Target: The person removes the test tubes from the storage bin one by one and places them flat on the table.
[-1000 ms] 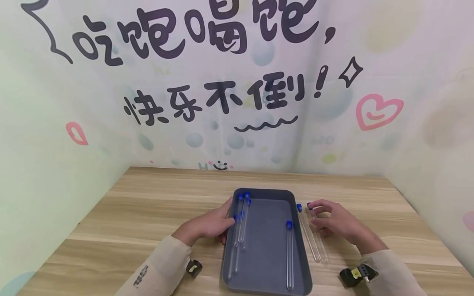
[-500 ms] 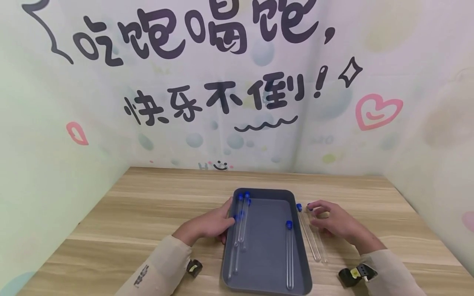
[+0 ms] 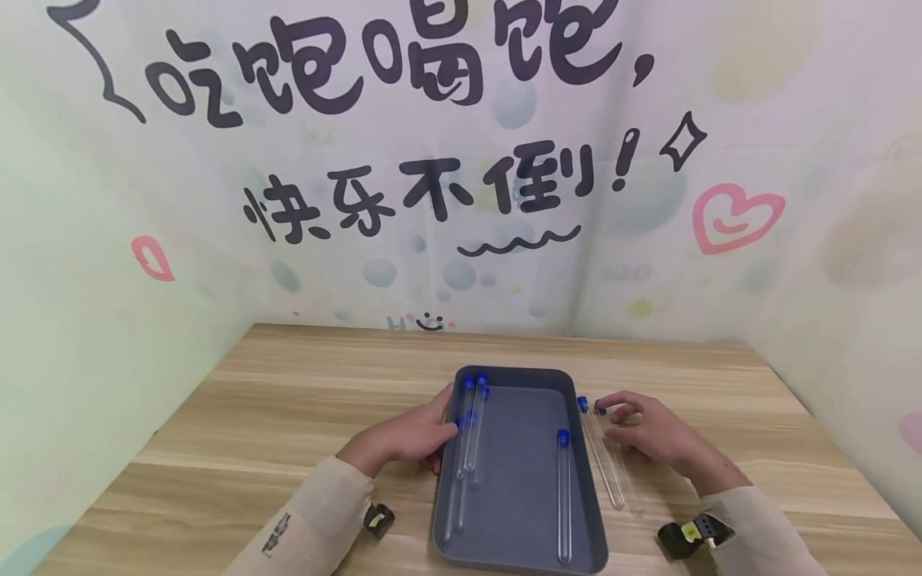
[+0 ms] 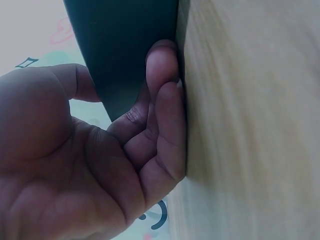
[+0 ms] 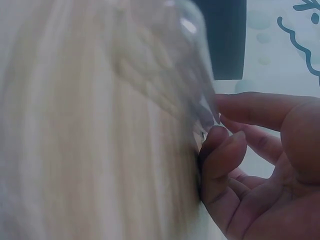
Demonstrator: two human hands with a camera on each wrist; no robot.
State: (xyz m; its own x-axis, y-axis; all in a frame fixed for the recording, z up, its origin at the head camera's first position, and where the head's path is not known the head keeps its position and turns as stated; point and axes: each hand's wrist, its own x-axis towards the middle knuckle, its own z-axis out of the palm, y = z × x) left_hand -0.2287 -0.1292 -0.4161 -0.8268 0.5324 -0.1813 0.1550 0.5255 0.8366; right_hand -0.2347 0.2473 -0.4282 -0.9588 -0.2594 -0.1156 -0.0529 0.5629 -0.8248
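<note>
A grey rectangular tray (image 3: 511, 488) lies on the table. My left hand (image 3: 403, 436) holds its left side, thumb at the rim and curled fingers against the outer wall (image 4: 117, 45). Right of the tray, my right hand (image 3: 651, 428) pinches a clear test tube (image 5: 197, 75) by its upper end, near the blue cap (image 3: 601, 407); the fingers partly hide it. Another capped test tube (image 3: 602, 464) leans beside it along the tray's right wall. Inside the tray, several blue-capped test tubes (image 3: 475, 436) overlap along the left side, and one test tube (image 3: 564, 504) lies at the right.
The wood-grain table (image 3: 324, 364) extends around the tray. Behind it hangs a pale printed backdrop (image 3: 360, 280) with dark lettering. A small black device (image 3: 378, 520) sits at the left sleeve, another black device (image 3: 691, 536) at the right sleeve.
The pinched test tube has turned slightly: its cap has shifted a little left and nearer, its rounded end a little right. The left hand and tray stay in place.
</note>
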